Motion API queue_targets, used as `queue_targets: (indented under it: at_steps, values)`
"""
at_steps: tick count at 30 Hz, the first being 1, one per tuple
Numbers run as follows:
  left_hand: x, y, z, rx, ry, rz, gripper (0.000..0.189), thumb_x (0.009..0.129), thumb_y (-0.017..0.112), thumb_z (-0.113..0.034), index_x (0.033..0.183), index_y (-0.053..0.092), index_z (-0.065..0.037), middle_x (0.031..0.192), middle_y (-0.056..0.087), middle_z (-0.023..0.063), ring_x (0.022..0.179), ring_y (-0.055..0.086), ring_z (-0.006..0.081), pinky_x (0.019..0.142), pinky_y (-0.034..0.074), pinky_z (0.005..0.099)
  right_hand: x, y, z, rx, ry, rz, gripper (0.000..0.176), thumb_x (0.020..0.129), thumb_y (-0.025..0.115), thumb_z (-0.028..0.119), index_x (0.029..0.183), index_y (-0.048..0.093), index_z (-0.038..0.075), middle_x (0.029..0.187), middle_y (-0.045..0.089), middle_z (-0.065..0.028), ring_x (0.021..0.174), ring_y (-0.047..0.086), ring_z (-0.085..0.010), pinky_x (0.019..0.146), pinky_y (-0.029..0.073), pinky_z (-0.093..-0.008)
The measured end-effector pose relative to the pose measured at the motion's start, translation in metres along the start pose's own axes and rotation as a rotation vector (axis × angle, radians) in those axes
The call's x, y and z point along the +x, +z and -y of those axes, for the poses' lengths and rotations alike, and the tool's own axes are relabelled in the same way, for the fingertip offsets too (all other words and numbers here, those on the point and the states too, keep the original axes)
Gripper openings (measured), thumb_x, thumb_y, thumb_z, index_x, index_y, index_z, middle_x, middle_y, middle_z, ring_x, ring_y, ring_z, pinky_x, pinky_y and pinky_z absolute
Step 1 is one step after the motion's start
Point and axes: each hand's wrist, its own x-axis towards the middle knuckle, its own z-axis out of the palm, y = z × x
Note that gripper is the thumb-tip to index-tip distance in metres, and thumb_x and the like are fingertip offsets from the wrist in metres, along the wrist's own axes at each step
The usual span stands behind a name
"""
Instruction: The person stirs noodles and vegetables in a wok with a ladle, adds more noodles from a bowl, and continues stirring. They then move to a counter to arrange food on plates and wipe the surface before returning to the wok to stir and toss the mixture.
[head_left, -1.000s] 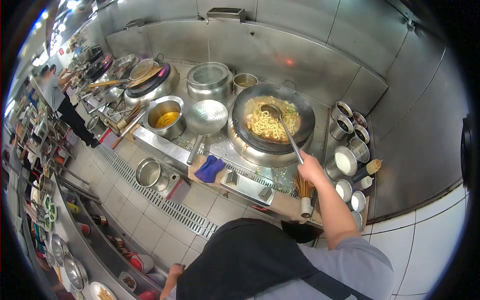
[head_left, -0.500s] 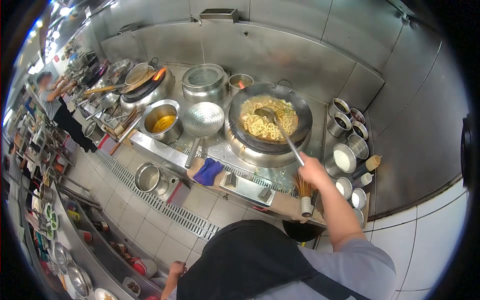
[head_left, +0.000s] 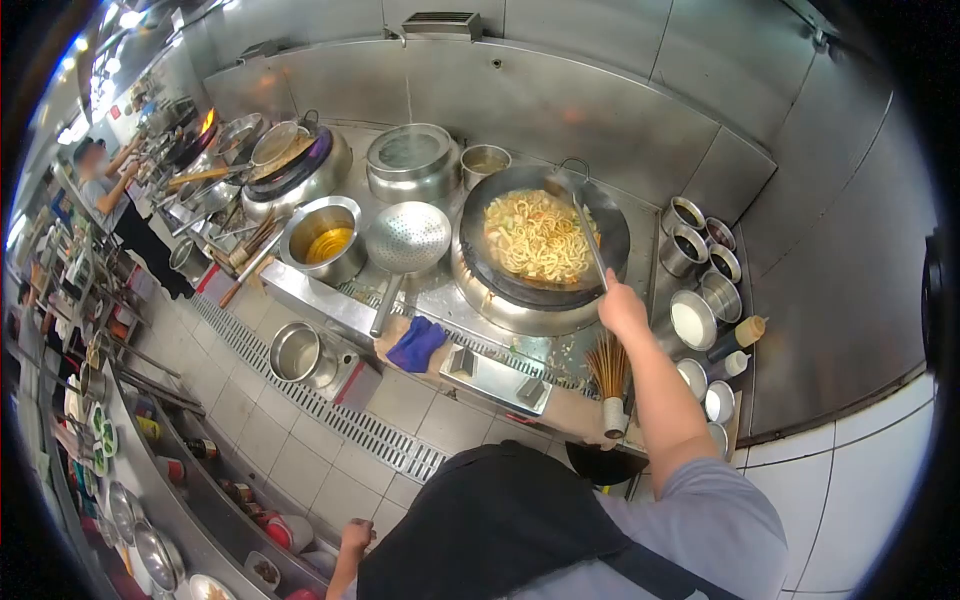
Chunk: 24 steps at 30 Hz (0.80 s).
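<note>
My right hand (head_left: 625, 309) is closed around the handle of a ladle (head_left: 589, 236), just beyond the wok's near right rim. The handle runs up along the right side of the noodles, and the ladle's bowl is hard to make out near the far inner wall of the wok. Thick noodles (head_left: 540, 240) with bits of greens and other pieces fill the middle of the black wok (head_left: 480, 270), which sits on a round steel burner ring. Down by my left side, away from the stove, my left hand (head_left: 357, 534) hangs with curled fingers and nothing visible in it.
Left of the wok are a perforated strainer (head_left: 408, 236), a pot of yellow oil (head_left: 325, 243) and a blue cloth (head_left: 416, 344). Seasoning containers (head_left: 692, 318) and squeeze bottles (head_left: 738, 338) line the right. A bamboo brush (head_left: 608, 380) stands in front. Another person (head_left: 120, 205) works far left.
The ladle has gone from the middle of the noodles to the far right side of the wok. The noodles lie differently. Flame now rises at a far-left wok.
</note>
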Motion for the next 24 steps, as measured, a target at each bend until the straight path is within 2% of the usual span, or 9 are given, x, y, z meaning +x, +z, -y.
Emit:
queue_targets:
  at_steps: [1, 3, 9, 12, 14, 15, 18, 21, 24]
  values:
    - [0.024, 0.006, 0.024, -0.006, 0.001, -0.002, 0.027, 0.081, 0.061, -0.027, 0.095, 0.066, -0.005, 0.092, 0.068, 0.0171, 0.095, 0.063, 0.0354, 0.081, 0.051, 0.0452, 0.004, -0.002, -0.008, 0.000, -0.006, -0.004, 0.058, 0.087, 0.048, 0.011, 0.144, 0.037, 0.010, 0.116, 0.063, -0.0210, 0.105, 0.061, -0.0358, 0.089, 0.050, -0.0444]
    - [0.083, 0.016, 0.081, 0.641, 0.612, 0.201, 0.026, 0.081, 0.061, -0.028, 0.096, 0.066, -0.007, 0.093, 0.069, 0.0150, 0.097, 0.062, 0.0351, 0.082, 0.051, 0.0457, 0.009, -0.003, -0.029, -0.027, -0.127, -0.009, 0.061, 0.087, 0.049, 0.012, 0.146, 0.034, 0.011, 0.115, 0.063, -0.0216, 0.105, 0.061, -0.0372, 0.090, 0.049, -0.0455]
    - [0.080, 0.029, 0.112, 0.635, 0.517, 0.217, 0.027, 0.082, 0.060, -0.029, 0.098, 0.065, -0.008, 0.094, 0.069, 0.0137, 0.095, 0.063, 0.0341, 0.082, 0.051, 0.0453, -0.018, -0.009, -0.033, -0.011, -0.018, -0.065, 0.062, 0.085, 0.052, 0.014, 0.145, 0.035, 0.010, 0.110, 0.064, -0.0238, 0.096, 0.064, -0.0373, 0.084, 0.051, -0.0469]
    - [0.084, 0.022, 0.111, 0.649, 0.486, 0.236, 0.027, 0.083, 0.059, -0.029, 0.099, 0.065, -0.008, 0.092, 0.070, 0.0134, 0.091, 0.064, 0.0338, 0.082, 0.051, 0.0447, -0.025, -0.015, -0.043, 0.428, -0.003, 0.183, 0.061, 0.083, 0.050, 0.011, 0.143, 0.039, 0.009, 0.100, 0.066, -0.0247, 0.085, 0.066, -0.0376, 0.077, 0.052, -0.0452]
    - [0.079, 0.015, 0.094, 0.576, 0.424, 0.198, 0.027, 0.084, 0.058, -0.029, 0.099, 0.065, -0.008, 0.092, 0.070, 0.0132, 0.088, 0.065, 0.0337, 0.081, 0.052, 0.0443, -0.044, -0.016, -0.059, 0.203, -0.066, 0.045, 0.061, 0.082, 0.050, 0.010, 0.142, 0.041, 0.010, 0.099, 0.066, -0.0249, 0.082, 0.066, -0.0373, 0.076, 0.052, -0.0437]
    - [0.061, 0.008, 0.072, 0.472, 0.330, 0.171, 0.027, 0.084, 0.058, -0.029, 0.099, 0.065, -0.008, 0.091, 0.070, 0.0131, 0.086, 0.065, 0.0336, 0.081, 0.052, 0.0441, -0.054, -0.013, -0.069, -0.028, -0.134, -0.084, 0.061, 0.081, 0.050, 0.009, 0.141, 0.042, 0.010, 0.098, 0.066, -0.0252, 0.079, 0.066, -0.0370, 0.074, 0.053, -0.0422]
    - [0.018, -0.001, 0.009, 0.031, -0.077, 0.124, 0.027, 0.085, 0.057, -0.029, 0.100, 0.064, -0.008, 0.090, 0.070, 0.0127, 0.082, 0.066, 0.0334, 0.080, 0.052, 0.0435, -0.079, -0.006, -0.088, 0.179, -0.098, -0.071, 0.063, 0.080, 0.052, 0.011, 0.142, 0.042, 0.015, 0.096, 0.066, -0.0253, 0.081, 0.066, -0.0377, 0.074, 0.052, -0.0420]
    - [0.021, -0.001, -0.003, 0.206, 0.242, 0.127, 0.027, 0.087, 0.054, -0.024, 0.099, 0.063, -0.003, 0.081, 0.070, 0.0134, 0.070, 0.067, 0.0290, 0.070, 0.053, 0.0396, -0.085, -0.019, -0.065, 0.460, 0.094, 0.260, 0.064, 0.080, 0.053, 0.013, 0.143, 0.041, 0.017, 0.099, 0.065, -0.0252, 0.088, 0.065, -0.0394, 0.078, 0.052, -0.0433]
    - [-0.001, -0.011, -0.045, 0.607, 0.336, 0.200, 0.030, 0.088, 0.051, -0.025, 0.092, 0.063, 0.001, 0.079, 0.069, 0.0142, 0.070, 0.067, 0.0277, 0.067, 0.053, 0.0381, -0.067, 0.013, -0.052, 0.088, 0.009, 0.070, 0.063, 0.084, 0.049, 0.015, 0.145, 0.037, 0.019, 0.102, 0.064, -0.0260, 0.091, 0.064, -0.0402, 0.082, 0.050, -0.0464]
